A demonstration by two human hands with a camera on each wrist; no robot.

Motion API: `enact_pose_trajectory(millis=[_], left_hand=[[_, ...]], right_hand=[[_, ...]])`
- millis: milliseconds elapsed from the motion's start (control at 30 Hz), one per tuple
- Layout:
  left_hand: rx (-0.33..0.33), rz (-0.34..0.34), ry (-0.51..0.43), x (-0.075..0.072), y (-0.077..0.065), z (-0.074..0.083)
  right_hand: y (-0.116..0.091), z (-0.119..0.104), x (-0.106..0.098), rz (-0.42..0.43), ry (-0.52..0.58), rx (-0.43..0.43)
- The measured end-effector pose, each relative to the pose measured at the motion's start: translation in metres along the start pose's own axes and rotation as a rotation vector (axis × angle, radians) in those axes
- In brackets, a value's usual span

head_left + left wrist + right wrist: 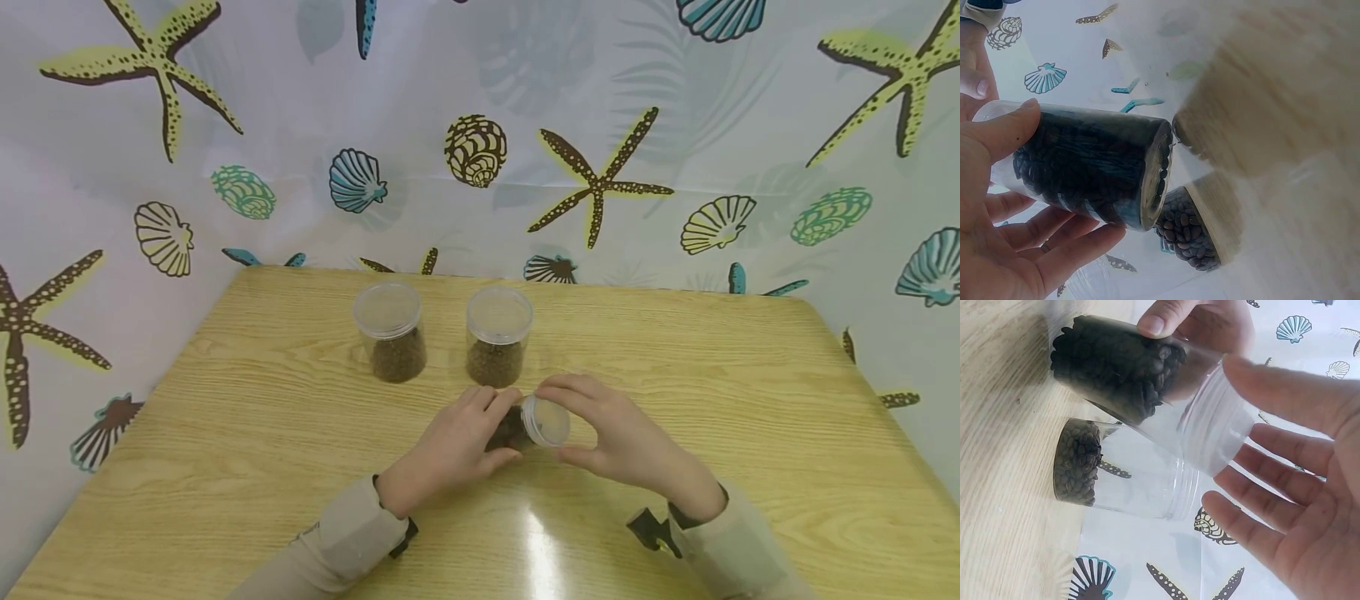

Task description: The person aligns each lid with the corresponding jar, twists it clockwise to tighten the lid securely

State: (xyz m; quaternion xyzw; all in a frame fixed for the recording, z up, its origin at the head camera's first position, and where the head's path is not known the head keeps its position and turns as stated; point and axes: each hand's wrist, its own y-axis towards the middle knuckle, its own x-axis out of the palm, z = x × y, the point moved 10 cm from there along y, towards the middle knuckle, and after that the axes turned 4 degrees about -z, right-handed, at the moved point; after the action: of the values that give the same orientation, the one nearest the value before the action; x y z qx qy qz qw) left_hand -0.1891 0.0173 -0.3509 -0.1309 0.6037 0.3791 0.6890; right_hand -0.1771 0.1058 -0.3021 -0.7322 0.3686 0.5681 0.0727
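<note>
My left hand (pixel 457 437) grips a clear plastic jar (pixel 1091 162) of dark coffee beans round its body, thumb on one side and fingers on the other. The jar is tilted over, its lidded end towards my right hand (pixel 626 433). That hand spans the jar's clear screw lid (pixel 551 422), with the thumb at one edge and the fingers round the other. In the right wrist view, the thumb touches the lid's rim and the beans (pixel 1116 369) lie towards the jar's base.
Two more clear lidded jars, a left one (pixel 397 358) and a right one (pixel 495 358), stand upright behind my hands, each partly filled with brown beans. They stand on a wood-grain table (pixel 262 433). A shell-and-starfish-patterned cloth (pixel 420 100) hangs behind and at the sides.
</note>
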Motion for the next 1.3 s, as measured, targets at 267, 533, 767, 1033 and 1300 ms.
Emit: enact_pose_trajectory(millis=[267,533,767,1033,1300], left_hand=[[0.001,-0.011,0.0,0.001,0.0,0.0],[0.005,-0.005,0.005,0.001,-0.001,0.001],[0.004,-0.004,0.004,0.001,-0.002,0.0],[0.001,-0.004,-0.01,0.002,-0.002,-0.001],[-0.002,0.0,-0.009,0.0,-0.001,-0.002]], right_hand=[[0.001,-0.004,0.002,0.026,-0.034,-0.046],[0.001,-0.005,0.0,0.049,-0.036,-0.06],[0.002,-0.005,-0.001,0.075,-0.036,-0.061],[0.004,-0.001,0.0,0.072,0.015,0.015],[0.006,0.004,0.0,0.083,0.035,0.073]])
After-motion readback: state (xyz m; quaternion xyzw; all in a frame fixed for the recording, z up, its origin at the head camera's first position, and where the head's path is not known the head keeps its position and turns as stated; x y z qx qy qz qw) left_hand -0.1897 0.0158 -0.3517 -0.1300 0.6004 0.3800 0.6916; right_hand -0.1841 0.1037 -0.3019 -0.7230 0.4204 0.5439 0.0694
